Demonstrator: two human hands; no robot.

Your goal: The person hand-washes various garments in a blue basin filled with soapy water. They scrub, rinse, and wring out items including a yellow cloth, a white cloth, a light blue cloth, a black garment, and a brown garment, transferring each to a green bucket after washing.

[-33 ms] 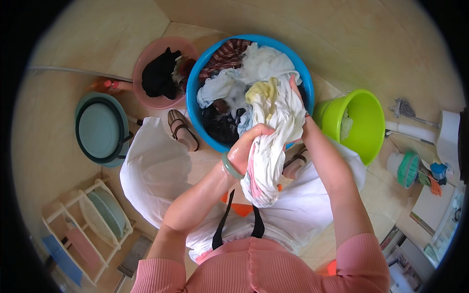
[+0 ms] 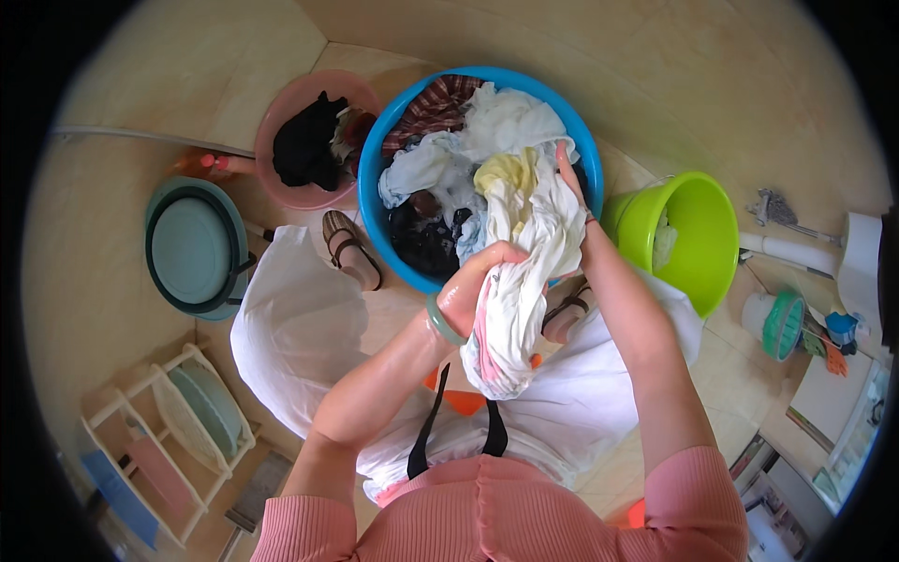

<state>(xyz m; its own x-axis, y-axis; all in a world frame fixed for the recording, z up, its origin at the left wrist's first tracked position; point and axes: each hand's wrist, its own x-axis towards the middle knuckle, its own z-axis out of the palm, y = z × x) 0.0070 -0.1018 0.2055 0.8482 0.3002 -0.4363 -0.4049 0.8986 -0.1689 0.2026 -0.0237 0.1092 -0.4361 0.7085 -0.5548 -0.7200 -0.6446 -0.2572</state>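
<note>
A wet white garment (image 2: 552, 229) with pale yellow and pink patches hangs bunched from the blue tub (image 2: 368, 187) toward my lap. My left hand (image 2: 465, 288) is wrapped round its middle, thumb on top, a green bangle at the wrist. On the garment's right side, my right hand (image 2: 568, 176) grips the upper part over the tub's near right rim; most of its fingers are behind the cloth. Inside the tub lie soaked white clothes (image 2: 510, 122), a dark red checked cloth (image 2: 435, 110) and black cloth (image 2: 423, 244).
At the far left, a pink basin (image 2: 267, 140) holds black clothing (image 2: 311, 145). A lime green bucket (image 2: 707, 248) stands right of the tub, with pale cloth inside. Stacked grey-green basins (image 2: 190, 245) and a white rack (image 2: 201, 501) are at left. My feet flank the tub's near side.
</note>
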